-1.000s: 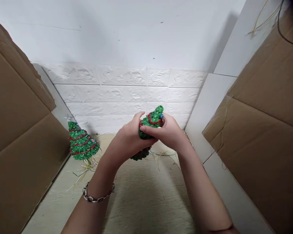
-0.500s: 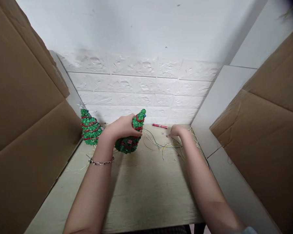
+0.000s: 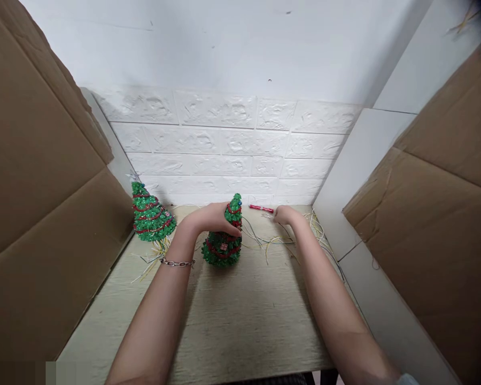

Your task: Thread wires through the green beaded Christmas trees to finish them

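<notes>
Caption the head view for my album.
Left hand gripping a miniature Christmas tree, right hand beside a red pen.

We see a white wall (image 3: 224, 48) with a brick-patterned lower band (image 3: 216, 141), brown cardboard (image 3: 44, 187) along the left edge, and a pale wooden tabletop (image 3: 240, 326) below.

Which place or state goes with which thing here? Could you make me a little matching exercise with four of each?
Things:
1. Left hand
2. Red stick
3. Star-topped tree
4. Right hand

Places or states:
A. At far left, near the cardboard
B. Gripping another green tree
C. Lowered at the stick's right end
D. Lying near the brick-patterned wall

Right pairs: 1-B, 2-D, 3-A, 4-C.
</notes>
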{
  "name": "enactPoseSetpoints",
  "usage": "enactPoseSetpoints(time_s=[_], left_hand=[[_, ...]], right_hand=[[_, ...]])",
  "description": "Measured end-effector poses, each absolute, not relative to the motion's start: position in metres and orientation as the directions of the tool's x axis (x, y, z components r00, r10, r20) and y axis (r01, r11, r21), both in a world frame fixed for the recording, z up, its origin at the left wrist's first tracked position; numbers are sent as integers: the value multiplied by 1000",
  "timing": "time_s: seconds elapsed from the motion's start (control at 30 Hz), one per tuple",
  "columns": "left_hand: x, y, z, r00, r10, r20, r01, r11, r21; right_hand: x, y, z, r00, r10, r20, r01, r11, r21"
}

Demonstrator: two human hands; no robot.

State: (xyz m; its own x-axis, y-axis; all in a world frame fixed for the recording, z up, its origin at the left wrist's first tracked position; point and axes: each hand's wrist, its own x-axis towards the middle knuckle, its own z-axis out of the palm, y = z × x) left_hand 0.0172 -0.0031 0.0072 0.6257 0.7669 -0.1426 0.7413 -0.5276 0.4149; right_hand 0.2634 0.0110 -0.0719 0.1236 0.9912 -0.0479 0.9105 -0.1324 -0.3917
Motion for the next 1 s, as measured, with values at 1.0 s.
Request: enactPoseSetpoints(time_s=[1.0], left_hand=[[-16,-14,33,432,900,63,813,-419,404]], right_hand=[[223,-104,61,413,536,736,-2,809,-587]])
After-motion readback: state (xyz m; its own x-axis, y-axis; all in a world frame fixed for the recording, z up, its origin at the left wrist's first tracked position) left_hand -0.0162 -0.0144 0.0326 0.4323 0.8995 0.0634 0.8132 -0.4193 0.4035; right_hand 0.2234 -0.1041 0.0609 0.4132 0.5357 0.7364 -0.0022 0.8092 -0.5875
